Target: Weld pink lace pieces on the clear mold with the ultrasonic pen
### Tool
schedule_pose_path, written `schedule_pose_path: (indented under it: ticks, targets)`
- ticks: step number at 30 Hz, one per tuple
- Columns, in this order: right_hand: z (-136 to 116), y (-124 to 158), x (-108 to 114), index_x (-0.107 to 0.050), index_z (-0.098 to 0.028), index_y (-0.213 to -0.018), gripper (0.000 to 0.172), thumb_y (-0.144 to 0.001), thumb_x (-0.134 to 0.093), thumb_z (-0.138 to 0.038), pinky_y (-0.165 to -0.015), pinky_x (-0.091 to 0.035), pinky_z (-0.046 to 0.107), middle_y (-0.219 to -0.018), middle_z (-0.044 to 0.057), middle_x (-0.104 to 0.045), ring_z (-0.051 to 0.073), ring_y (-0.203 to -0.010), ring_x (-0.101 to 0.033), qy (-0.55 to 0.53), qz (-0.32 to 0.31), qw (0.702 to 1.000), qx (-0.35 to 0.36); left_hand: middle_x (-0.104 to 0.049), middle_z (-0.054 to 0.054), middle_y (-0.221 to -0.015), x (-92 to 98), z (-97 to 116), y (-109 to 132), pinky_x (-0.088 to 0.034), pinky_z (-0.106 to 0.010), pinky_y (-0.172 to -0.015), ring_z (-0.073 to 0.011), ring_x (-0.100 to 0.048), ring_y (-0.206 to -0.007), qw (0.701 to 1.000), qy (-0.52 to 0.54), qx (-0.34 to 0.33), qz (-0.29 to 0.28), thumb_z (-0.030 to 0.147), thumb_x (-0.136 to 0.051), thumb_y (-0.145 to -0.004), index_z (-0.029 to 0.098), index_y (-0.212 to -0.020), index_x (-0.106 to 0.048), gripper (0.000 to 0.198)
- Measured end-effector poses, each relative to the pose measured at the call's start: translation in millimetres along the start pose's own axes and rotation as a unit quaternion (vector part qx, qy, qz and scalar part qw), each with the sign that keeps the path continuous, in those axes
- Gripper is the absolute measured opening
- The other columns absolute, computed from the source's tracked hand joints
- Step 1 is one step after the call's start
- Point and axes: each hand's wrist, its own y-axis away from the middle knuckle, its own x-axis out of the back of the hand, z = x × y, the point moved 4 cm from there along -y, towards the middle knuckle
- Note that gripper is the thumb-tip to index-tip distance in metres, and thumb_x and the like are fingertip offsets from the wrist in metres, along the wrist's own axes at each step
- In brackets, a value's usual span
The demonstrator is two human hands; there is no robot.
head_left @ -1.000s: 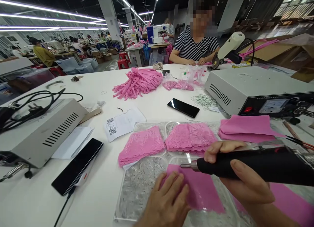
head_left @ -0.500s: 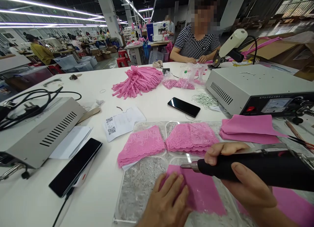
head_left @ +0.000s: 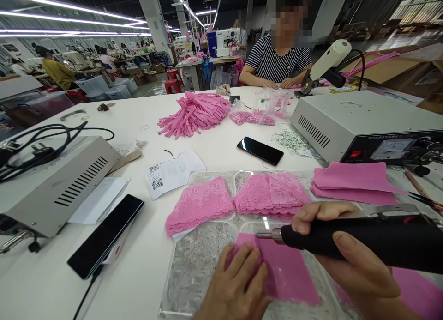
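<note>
My left hand (head_left: 238,278) lies on a pink fabric piece (head_left: 289,269), its fingers stretched out over the cloth's left part. Wrapped round a black handheld ultrasonic welder (head_left: 367,239), my right hand (head_left: 360,260) keeps it almost level. The tool's thin metal tip points left and is at the fabric's upper edge; whether it touches the cloth I cannot tell. The fabric rests on a clear sectioned mat (head_left: 194,269). Just beyond are a lace stack (head_left: 200,204) and a second, thicker lace stack (head_left: 273,193), both pink.
Folded pink fabric (head_left: 353,181) lies right of the lace. A grey power unit (head_left: 367,117) stands behind it, another unit (head_left: 65,181) at left. Phones (head_left: 259,150), a paper slip (head_left: 175,172) and pink straps (head_left: 195,112) lie about. A person (head_left: 277,66) sits opposite.
My right hand and the welder have shifted very slightly to the right. My left hand stays on the fabric, which has not visibly moved.
</note>
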Motion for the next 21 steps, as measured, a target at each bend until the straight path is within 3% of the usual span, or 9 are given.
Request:
schedule_pose_path:
  ticks: [10,14,21]
  targets:
    - [-1.4,-3.2,-5.2,-0.063,-0.024,-0.081,0.012,-0.079,-0.069,-0.035,-0.056,-0.055,0.033,-0.07,0.002,-0.06,0.016,-0.058,-0.058,0.013,-0.008,1.0,0.005,-0.071,-0.006,-0.108,-0.9,-0.1,-1.3,-0.029,-0.037,-0.112,-0.0196,-0.062,-0.109,1.0,-0.002,0.005,0.018,0.032,-0.047,-0.096,0.014,-0.103,-0.067,0.028]
    - [-3.0,-3.8,-6.4,-0.064,-0.023,-0.081,0.012,-0.08,-0.07,-0.034,-0.057,-0.055,0.034,-0.072,0.002,-0.062,0.016,-0.057,-0.06,0.024,-0.017,0.999,0.012,-0.07,-0.007,-0.109,-2.0,-0.6,0.8,-0.032,-0.037,-0.111,-0.02,-0.062,-0.11,1.0,-0.004,-0.006,0.01,0.033,-0.051,-0.095,0.014,-0.105,-0.066,0.026]
    - [-14.3,-5.1,20.2,-0.066,-0.024,-0.08,0.011,-0.075,-0.07,-0.033,-0.056,-0.055,0.037,-0.072,0.004,-0.061,0.018,-0.057,-0.057,0.02,0.048,0.999,0.013,-0.07,-0.009,-0.108,-1.7,-2.0,2.5,-0.036,-0.038,-0.108,-0.0211,-0.061,-0.111,1.0,-0.004,-0.013,0.002,0.033,-0.052,-0.094,0.014,-0.106,-0.066,0.027]
